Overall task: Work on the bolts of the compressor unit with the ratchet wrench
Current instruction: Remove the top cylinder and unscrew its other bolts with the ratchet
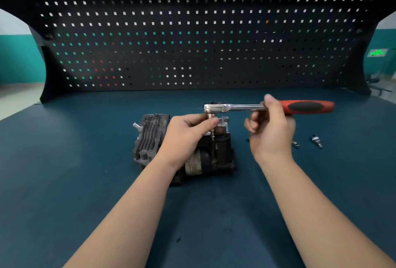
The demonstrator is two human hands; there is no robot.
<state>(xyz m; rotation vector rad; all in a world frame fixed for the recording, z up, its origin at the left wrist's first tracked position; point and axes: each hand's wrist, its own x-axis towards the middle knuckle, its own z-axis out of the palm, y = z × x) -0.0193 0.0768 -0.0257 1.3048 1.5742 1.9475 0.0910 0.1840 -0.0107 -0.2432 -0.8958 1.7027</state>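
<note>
— What is nearest?

— Two bare arms reach in over the blue table [64, 160]. The left hand [188, 130] rests on top of the compressor [150, 137]. Its thumb and fingers pinch the socket [211, 117] under the wrench head.

— And the other hand?

— The right hand [271, 130] is to the right. Its fingers curl round the wrench [235, 107] where the shiny bar meets the red and black handle. The wrench lies level, up above the compressor, head to the left.

— Where is the compressor?

— In the middle of the table, dark and ribbed. I cannot see the bolt well.

— Anything else?

— Two small metal bits [316, 140] lie to the right. A black board with holes [203, 42] stands at the far end.
</note>
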